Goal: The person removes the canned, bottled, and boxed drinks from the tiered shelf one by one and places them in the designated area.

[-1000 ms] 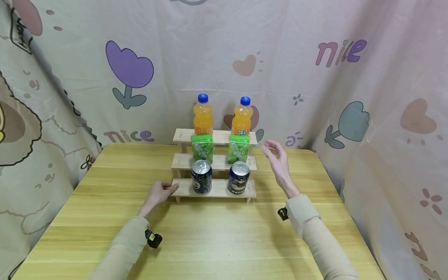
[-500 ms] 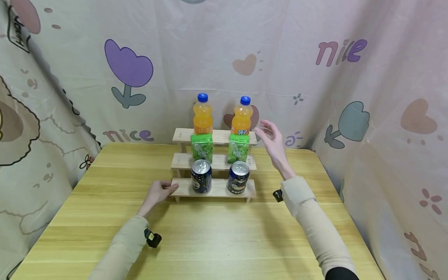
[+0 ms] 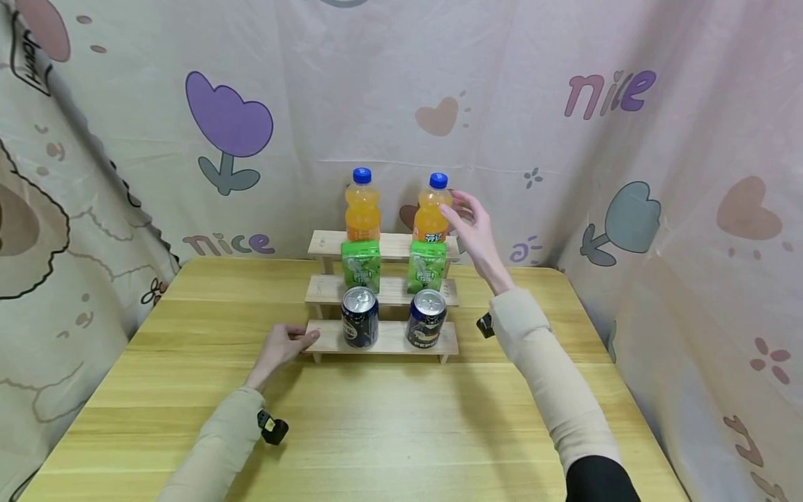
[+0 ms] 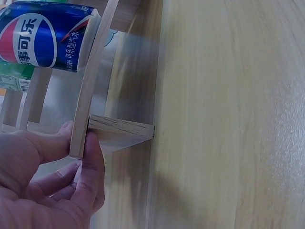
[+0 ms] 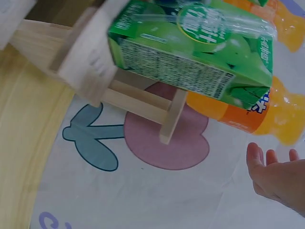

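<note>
My left hand [image 3: 284, 351] pinches the left end of the lowest board of a three-step wooden shelf [image 3: 392, 340]. In the left wrist view, thumb and fingers of the left hand [image 4: 62, 181] lie on both sides of that board. My right hand [image 3: 473, 230] is raised beside the right orange bottle [image 3: 431, 213], fingers relaxed; in the right wrist view a gap separates the right hand [image 5: 279, 179] from the bottle. Another orange bottle [image 3: 362, 213] stands on the top step, two green cartons [image 3: 361, 267] [image 3: 426, 267] on the middle one, two dark blue cans [image 3: 360, 321] [image 3: 426, 322] on the lowest.
The shelf stands near the back of a wooden table [image 3: 389, 425]. A pale printed curtain [image 3: 351, 90] hangs behind the table and along both sides.
My right hand has moved up and to the left, from right of the shelf to beside the right orange bottle. The left hand and the items on the shelf have stayed in place.
</note>
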